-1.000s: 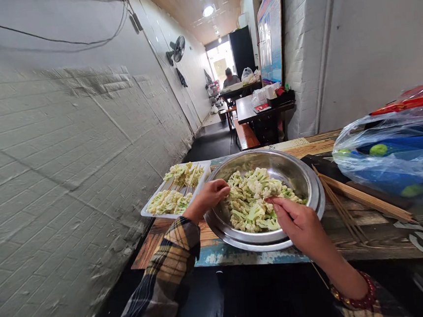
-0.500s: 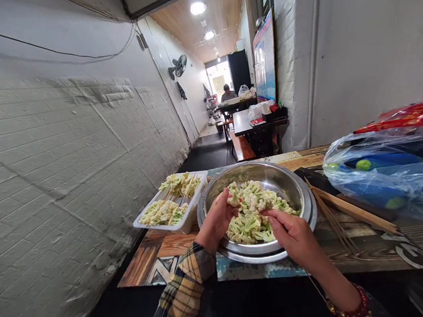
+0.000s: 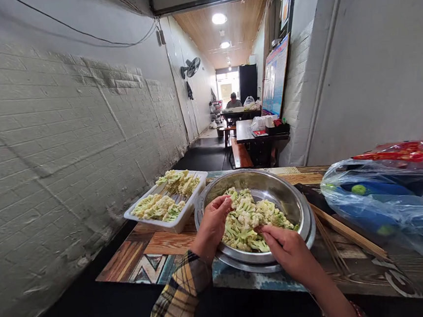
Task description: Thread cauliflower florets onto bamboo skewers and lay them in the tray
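A steel bowl (image 3: pixel 299 195) full of cut cauliflower florets (image 3: pixel 243 207) stands in front of me. Over its left side, my left hand (image 3: pixel 214 223) has thumb and fingers pinched together; whatever lies between them is hidden. My right hand (image 3: pixel 288 248) is closed at the bowl's near right side, its fingertips against the florets. It grips a thin skewer, mostly hidden by the hand, whose tail (image 3: pixel 314 298) shows beside the wrist. To the left, a white plastic tray (image 3: pixel 180 224) holds skewered cauliflower (image 3: pixel 160 207).
Loose bamboo skewers (image 3: pixel 347 230) lie right of the bowl. Beyond them is a clear plastic bag (image 3: pixel 381 198) with blue and green contents. A brick-patterned wall (image 3: pixel 65 141) runs along the left. Farther back are a dark table (image 3: pixel 244 131) and a seated person (image 3: pixel 233 101).
The view has shifted slightly. The floret seen at my left fingertips is no longer visible there, and those fingers are pinched closer. My right hand keeps its grip low over the bowl.
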{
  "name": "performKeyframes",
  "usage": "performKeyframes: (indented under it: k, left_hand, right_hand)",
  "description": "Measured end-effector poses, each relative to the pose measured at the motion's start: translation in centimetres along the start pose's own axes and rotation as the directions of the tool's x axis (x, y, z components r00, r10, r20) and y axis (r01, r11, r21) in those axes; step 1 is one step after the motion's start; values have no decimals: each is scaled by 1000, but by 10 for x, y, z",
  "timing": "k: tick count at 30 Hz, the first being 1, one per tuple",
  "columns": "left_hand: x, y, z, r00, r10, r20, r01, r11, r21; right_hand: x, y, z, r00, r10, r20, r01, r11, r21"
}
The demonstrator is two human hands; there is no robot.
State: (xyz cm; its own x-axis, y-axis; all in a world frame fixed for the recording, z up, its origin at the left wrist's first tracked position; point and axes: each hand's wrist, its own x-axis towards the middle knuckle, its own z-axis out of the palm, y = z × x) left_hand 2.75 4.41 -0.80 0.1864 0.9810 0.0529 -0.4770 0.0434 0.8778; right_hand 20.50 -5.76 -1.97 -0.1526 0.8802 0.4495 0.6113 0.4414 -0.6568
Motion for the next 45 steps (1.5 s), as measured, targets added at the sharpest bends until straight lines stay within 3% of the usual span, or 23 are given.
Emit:
performKeyframes:
  k: [7, 12, 22, 28, 45]
  left_hand:
    - [-10, 6, 0, 997, -44, 64, 48, 997, -59]
    - [-15, 12, 1, 994, 21, 105, -15, 998, -56]
    - [-10, 5, -4, 995, 91, 29, -90, 996, -26]
    - [-10, 5, -4, 995, 98, 32, -95, 993, -66]
    - [-11, 5, -3, 989, 145, 42, -144, 989, -20]
  right_hand:
    - [1, 0, 4, 1000, 18, 1, -18, 998, -57]
    - [1, -2, 6, 1000, 19, -8, -20, 996, -82]
    - [-1, 1, 8, 1000, 0, -9, -1, 995, -97]
    - [-1, -1, 6, 999, 18, 31, -15, 995, -98]
    - [-2, 1, 9, 1000, 30, 6, -29, 993, -112]
